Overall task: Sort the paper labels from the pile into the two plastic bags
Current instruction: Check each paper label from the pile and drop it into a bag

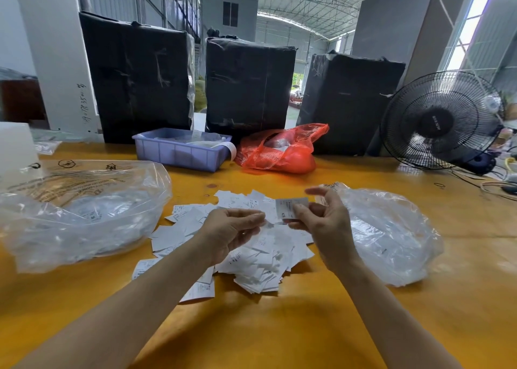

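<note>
above the label pile (246, 245) on the yellow table (307, 326), my right hand (321, 223) pinches one paper label (291, 208); left hand (232, 231) loosely curled, seemingly empty. i'd read the print first, then drop it deep into the matching clear bag (391, 234), right, or the left bag (84, 212).

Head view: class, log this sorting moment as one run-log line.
right hand: pinches label | left hand: fingers curled above pile | bags: flank pile

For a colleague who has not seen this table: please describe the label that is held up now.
On the yellow table, white labels lie piled between two clear bags. Above the pile, the right hand pinches one label, the only one lifted upright.
</note>
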Tool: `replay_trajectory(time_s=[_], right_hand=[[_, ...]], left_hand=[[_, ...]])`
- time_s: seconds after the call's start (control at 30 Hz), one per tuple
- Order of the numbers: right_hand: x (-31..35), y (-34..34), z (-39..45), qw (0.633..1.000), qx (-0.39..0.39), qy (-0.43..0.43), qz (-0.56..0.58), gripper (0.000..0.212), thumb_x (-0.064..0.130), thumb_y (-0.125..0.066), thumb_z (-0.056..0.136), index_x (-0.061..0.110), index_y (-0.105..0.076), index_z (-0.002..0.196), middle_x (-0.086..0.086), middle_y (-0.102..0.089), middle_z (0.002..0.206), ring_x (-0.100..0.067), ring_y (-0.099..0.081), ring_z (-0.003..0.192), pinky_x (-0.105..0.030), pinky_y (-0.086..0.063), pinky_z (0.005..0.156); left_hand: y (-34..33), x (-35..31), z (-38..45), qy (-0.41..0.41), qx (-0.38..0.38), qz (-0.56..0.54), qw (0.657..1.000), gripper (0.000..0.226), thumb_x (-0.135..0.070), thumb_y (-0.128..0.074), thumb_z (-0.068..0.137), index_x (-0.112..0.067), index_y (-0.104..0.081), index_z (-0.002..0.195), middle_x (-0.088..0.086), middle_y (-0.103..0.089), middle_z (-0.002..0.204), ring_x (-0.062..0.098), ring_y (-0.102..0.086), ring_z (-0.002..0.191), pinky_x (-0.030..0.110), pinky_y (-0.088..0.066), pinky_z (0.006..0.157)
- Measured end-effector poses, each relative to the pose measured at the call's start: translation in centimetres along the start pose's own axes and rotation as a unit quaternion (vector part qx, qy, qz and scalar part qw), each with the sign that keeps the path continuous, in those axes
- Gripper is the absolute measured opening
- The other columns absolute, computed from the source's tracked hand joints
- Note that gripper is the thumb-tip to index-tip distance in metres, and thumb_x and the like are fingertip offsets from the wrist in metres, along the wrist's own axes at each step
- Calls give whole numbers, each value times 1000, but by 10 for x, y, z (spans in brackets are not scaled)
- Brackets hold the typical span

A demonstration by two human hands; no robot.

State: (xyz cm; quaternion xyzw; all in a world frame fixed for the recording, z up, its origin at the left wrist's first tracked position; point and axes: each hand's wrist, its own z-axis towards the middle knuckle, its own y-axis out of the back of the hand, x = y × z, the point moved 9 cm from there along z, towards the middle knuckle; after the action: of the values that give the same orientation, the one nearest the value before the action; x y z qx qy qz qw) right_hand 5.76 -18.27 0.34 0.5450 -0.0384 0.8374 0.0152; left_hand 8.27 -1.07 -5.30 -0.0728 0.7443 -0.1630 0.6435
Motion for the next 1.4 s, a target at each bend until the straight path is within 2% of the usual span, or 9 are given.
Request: replay_trajectory(time_s=[0.07, 0.2, 0.43, 0.63, 0.8, 0.93, 1.1, 1.23, 1.4], right_hand=[[3, 3, 0, 1000, -9, 25, -3, 33, -3, -60, 88, 14, -52, 115, -15, -70, 79, -23, -72, 70, -22, -57, 61], [11, -5, -3, 994, -3, 76, -77, 18, -3, -63, 86, 11, -68, 96, -10, -69, 86, -19, -71, 77, -22, -58, 63], [15, -13, -10, 971, -6, 124, -203, 20, 5, -74, 79, 5, -70, 98, -7, -70, 87, -18, -70, 77, -32, -59, 67], [25, -15, -15, 952, -31, 182, -245, 16, 5, -75, 77, 5, -70, 93, 6, -64, 82, -3, -64, 70, -18, -56, 62], [31, -16, -18, 938, -46, 220, -265, 15, 4, -75, 77, 3, -71, 92, 4, -65, 82, -6, -64, 69, -19, -56, 61], [36, -21, -21, 923, -42, 259, -282, 13, 0, -75, 76, 2, -71, 87, 2, -66, 80, -9, -63, 66, -13, -54, 60], [32, -26, -21, 921, -20, 264, -285, 12, 0, -75, 76, 3, -69, 85, 4, -64, 79, -12, -65, 68, -19, -55, 62], [27, -26, -19, 931, -12, 246, -270, 12, 2, -76, 76, 6, -68, 84, 5, -64, 77, -7, -63, 65, -13, -52, 60], [31, -10, -16, 942, -70, 228, -234, 13, 2, -74, 77, 9, -66, 84, 5, -64, 78, -11, -66, 70, -28, -57, 60]], left_hand=[[1, -1, 1, -14, -5, 14, 1000, 28, -8, -76, 54, -2, -73, 81, 12, -74, 76, 16, -68, 63, 18, -54, 54], [0, -3, 1, -34, -6, 54, 998, 25, -12, -78, 56, -6, -73, 80, 9, -74, 76, 14, -67, 65, 18, -55, 59], [-6, -4, -2, -49, 13, 74, 996, 29, -16, -78, 56, -4, -73, 82, 8, -74, 73, 10, -66, 58, 16, -52, 54], [-8, -2, -1, -42, 24, 76, 996, 25, -15, -77, 59, -5, -74, 81, 10, -74, 75, 11, -67, 59, 18, -53, 56], [-9, 0, 0, -26, 25, 62, 997, 10, -5, -74, 72, -2, -74, 82, 11, -74, 75, 13, -68, 59, 18, -52, 53], [-8, -1, -2, -21, 21, 43, 999, 25, -8, -75, 65, 2, -72, 88, 13, -73, 75, 14, -68, 58, 16, -49, 49], [-7, -1, -3, -17, 12, 37, 999, 32, -12, -75, 58, 1, -72, 87, 11, -73, 72, 15, -68, 58, 17, -50, 49], [-7, -1, -3, -16, 12, 25, 999, 33, -12, -75, 58, 3, -72, 88, 13, -73, 74, 16, -68, 57, 18, -52, 50], [-7, -1, -3, -18, 18, 32, 999, 19, -7, -74, 69, 0, -72, 86, 12, -74, 75, 15, -70, 60, 17, -52, 51]])
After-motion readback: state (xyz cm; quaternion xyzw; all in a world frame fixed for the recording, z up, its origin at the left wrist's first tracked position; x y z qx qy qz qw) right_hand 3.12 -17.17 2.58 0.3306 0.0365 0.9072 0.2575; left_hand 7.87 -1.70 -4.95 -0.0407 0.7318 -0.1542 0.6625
